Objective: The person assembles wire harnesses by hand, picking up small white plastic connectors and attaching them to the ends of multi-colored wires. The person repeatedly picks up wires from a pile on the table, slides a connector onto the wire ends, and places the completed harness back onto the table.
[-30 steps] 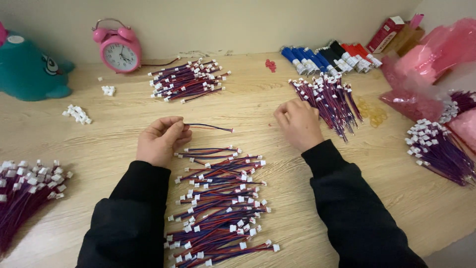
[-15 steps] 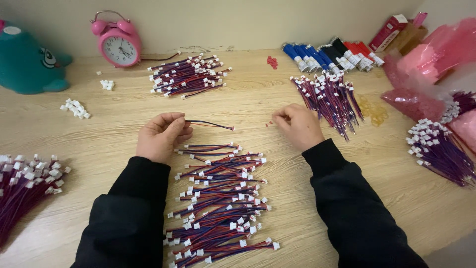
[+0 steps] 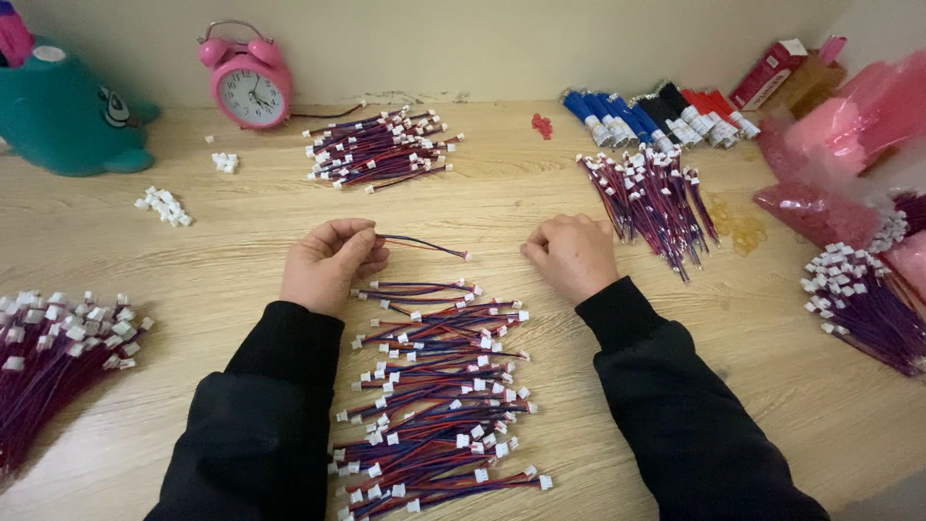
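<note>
- At centre frame, left hand (image 3: 330,262) pinches one end of a wire lead (image 3: 424,245); its white plug end hangs free.
- Right hand (image 3: 571,255) rests curled on the table (image 3: 241,260); whether it holds anything I cannot tell.
- Lead looks light, thin, floppy; best gripped near the rigid plug.
- Below lies a pile (image 3: 434,396) of red-blue leads on smooth wood.

The desk (image 3: 241,270) is pale wood with a smooth, matt grain. The thin wires (image 3: 424,243) look like shiny plastic with white plastic ends. The pink clock (image 3: 249,85) is glossy plastic. The sleeves (image 3: 260,425) are soft, matt black cloth.
</note>
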